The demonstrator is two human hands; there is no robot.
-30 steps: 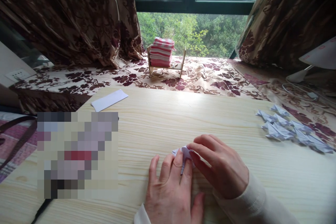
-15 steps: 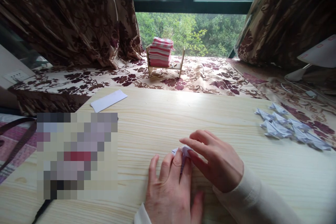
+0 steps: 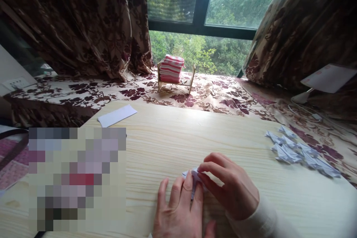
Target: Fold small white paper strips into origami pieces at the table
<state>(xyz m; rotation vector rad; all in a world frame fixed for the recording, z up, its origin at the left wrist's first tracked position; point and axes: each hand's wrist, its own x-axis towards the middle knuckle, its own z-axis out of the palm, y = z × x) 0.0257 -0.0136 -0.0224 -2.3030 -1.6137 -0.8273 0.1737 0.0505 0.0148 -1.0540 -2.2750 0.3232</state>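
A small piece of folded white paper (image 3: pixel 195 178) lies on the wooden table, largely covered by my fingers. My left hand (image 3: pixel 180 208) rests palm down with its fingers spread, index and middle fingertips pressing on the paper. From the right, my right hand (image 3: pixel 230 184) pinches the paper's upper right part between thumb and index finger. How the underside is folded is hidden beneath the hands.
Several folded white paper pieces (image 3: pixel 301 152) lie grouped at the table's right. A flat white paper strip (image 3: pixel 117 115) is at the back left, with a blurred-out object (image 3: pixel 80 178) nearer. A small rack (image 3: pixel 191 81) holding striped cloths (image 3: pixel 170 70) stands by the window.
My right thumb and index finger have closed together on the paper's upper corner. My left hand still presses the paper. The camera has tilted up, so the scene sits lower.
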